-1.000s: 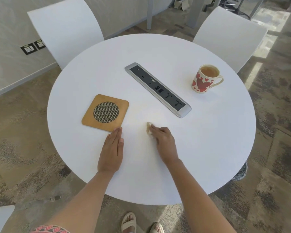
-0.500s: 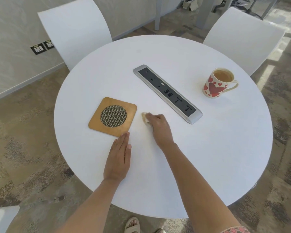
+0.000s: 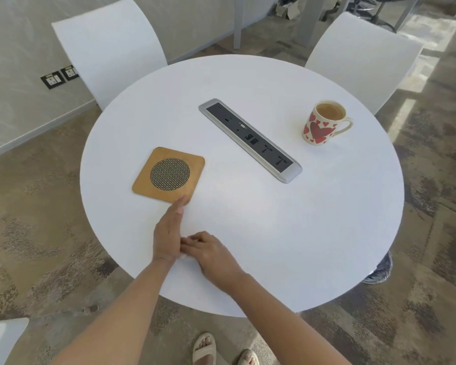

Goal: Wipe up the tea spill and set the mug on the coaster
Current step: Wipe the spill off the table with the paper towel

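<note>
the right hand (image 3: 211,255) lies low on the near part of the round white desk (image 3: 313,233), its fingers pressed against the side of the left hand (image 3: 169,233). its grip seems closed over something small and pale, perhaps a tissue, but the thing is almost fully hidden, so i cannot tell surely. the left hand is flat and open, holding nothing, its fingertips touching the near corner of the wooden coaster (image 3: 169,175).

no tea stain is visible on the desk now, so i judge the wiping is near done, though a thin wet film would not show on white.

the mug (image 3: 324,123), with red hearts, stands upright far to the right, well apart from the coaster, and it is nearly full. this is the main risk: a quick lift or a tilt while carrying may spill again. the power strip (image 3: 250,139) lies between the mug and the coaster, so the mug must pass over or around it, and any drop falling into the sockets would be bad. the left hand may also push the coaster out of place.

two white chairs (image 3: 108,46) stand behind the desk and are not in the way.
</note>
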